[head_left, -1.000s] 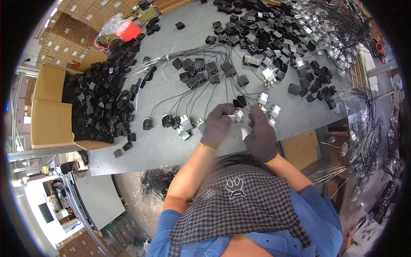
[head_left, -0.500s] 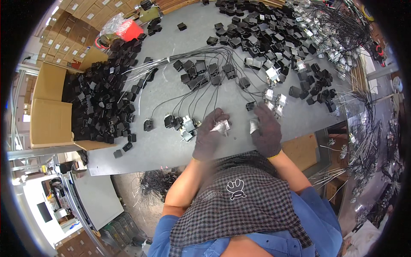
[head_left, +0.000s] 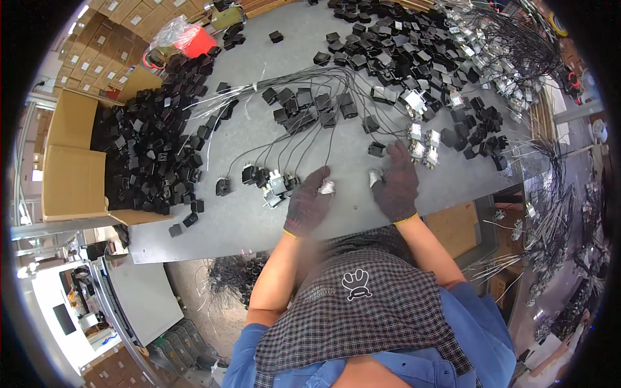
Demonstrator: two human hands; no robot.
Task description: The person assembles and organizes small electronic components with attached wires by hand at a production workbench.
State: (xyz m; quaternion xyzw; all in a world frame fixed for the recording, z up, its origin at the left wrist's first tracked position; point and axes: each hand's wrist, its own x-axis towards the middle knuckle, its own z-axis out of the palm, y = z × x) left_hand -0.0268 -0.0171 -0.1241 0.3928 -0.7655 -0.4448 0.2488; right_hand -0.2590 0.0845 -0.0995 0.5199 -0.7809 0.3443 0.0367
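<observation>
My left hand [head_left: 308, 202], in a dark knit glove with a silver-wrapped thumb, is curled at the table's near side. A black wire [head_left: 331, 143] runs down to its fingertips; whatever they hold is hidden. Just left of it sits a cluster of silver-and-black connectors [head_left: 277, 184] with wires attached. My right hand [head_left: 397, 191], gloved alike, has its fingers stretched forward and its silver-wrapped thumb apart. Its fingertips are beside a small black housing [head_left: 376, 150]; contact cannot be made out. Several silver connectors [head_left: 424, 143] lie just right of those fingertips.
Black housings [head_left: 155, 142] heap at the left beside a cardboard box [head_left: 74, 184], and another pile [head_left: 401, 55] covers the far right. A wire bundle [head_left: 284, 76] arches over more housings [head_left: 314, 107] mid-table. A red container [head_left: 195, 42] stands far left.
My left hand has drawn slightly left, and the silvery piece at its fingertips no longer shows. My right hand has shifted a little left and forward, its thumb farther from the left hand's thumb.
</observation>
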